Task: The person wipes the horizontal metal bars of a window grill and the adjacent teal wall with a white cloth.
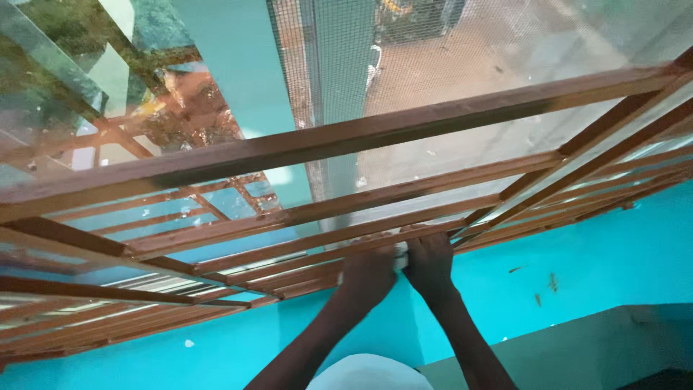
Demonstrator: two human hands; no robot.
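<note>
Both hands meet on a lower bar of the window frame, left hand beside right hand, perhaps touching; wall below, mesh screen behind the bars

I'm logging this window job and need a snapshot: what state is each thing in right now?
Left hand: raised, pressed against the wooden window frame.
Right hand: raised beside the left, gripping a frame bar.
Wooden window frame: tilted across the view, glass panes in place.
Wire mesh: behind the frame, intact.
Turquoise wall: painted, a few marks.
</note>
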